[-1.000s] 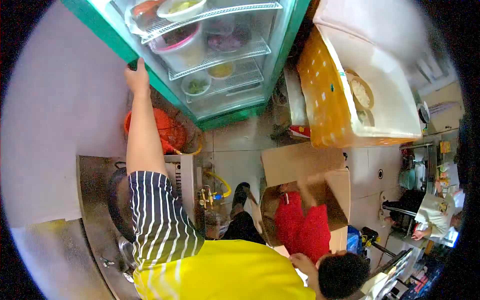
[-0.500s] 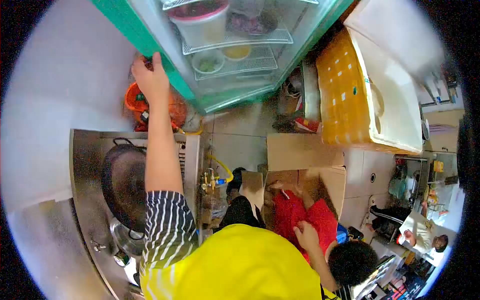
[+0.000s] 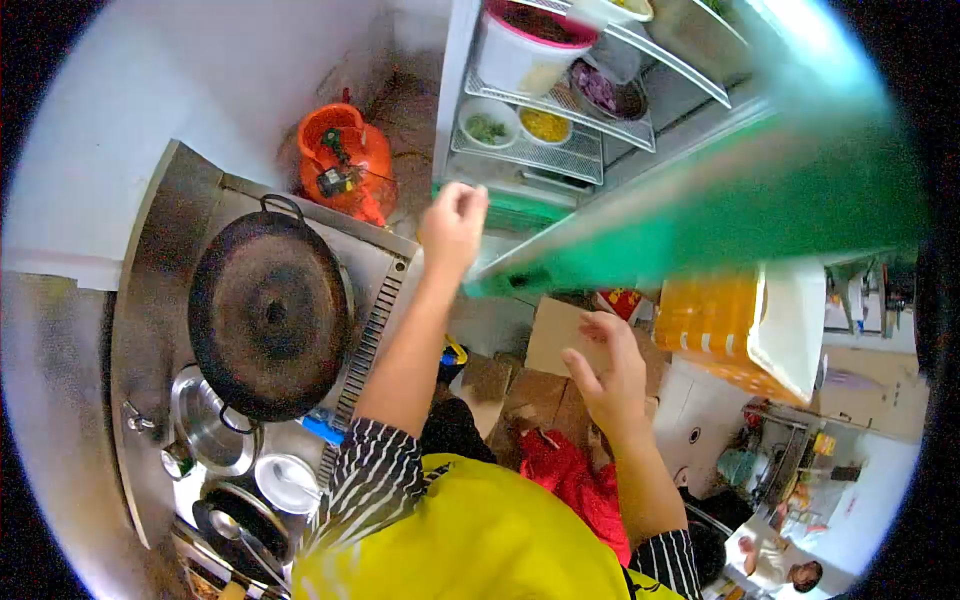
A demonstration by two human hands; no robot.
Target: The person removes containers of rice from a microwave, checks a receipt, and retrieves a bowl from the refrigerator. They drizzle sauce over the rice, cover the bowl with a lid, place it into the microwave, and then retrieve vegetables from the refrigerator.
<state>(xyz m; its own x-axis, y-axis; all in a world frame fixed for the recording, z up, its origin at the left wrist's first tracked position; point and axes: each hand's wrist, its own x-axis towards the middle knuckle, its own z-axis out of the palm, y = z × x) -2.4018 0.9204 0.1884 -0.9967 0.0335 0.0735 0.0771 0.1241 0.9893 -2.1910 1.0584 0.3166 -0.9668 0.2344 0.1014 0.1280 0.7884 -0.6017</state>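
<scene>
My left hand (image 3: 455, 230) is in front of the opened glass-door fridge (image 3: 450, 120), its fingers curled in and nothing visible between them. To the right, my right hand (image 3: 612, 375) is raised with thumb and fingers apart, holding nothing. It is below the green-framed fridge door (image 3: 700, 215), which is blurred and swung out to the right. Inside on wire shelves are a white tub with a pink rim (image 3: 515, 60), a bowl of chopped purple food (image 3: 600, 92), a bowl of yellow food (image 3: 545, 125) and a bowl of green food (image 3: 487, 128).
A large black wok (image 3: 270, 315) sits on the steel stove at left, near an orange gas cylinder (image 3: 345, 165). A person in red clothing (image 3: 570, 480) is low beside a cardboard box (image 3: 555, 340). A yellow-and-white crate (image 3: 715, 315) stands right; another person (image 3: 775, 560) is farther off.
The fridge door has swung open toward the right. My left hand has come off its edge and moved right. My right hand has risen from beside the red clothing. The view has shifted.
</scene>
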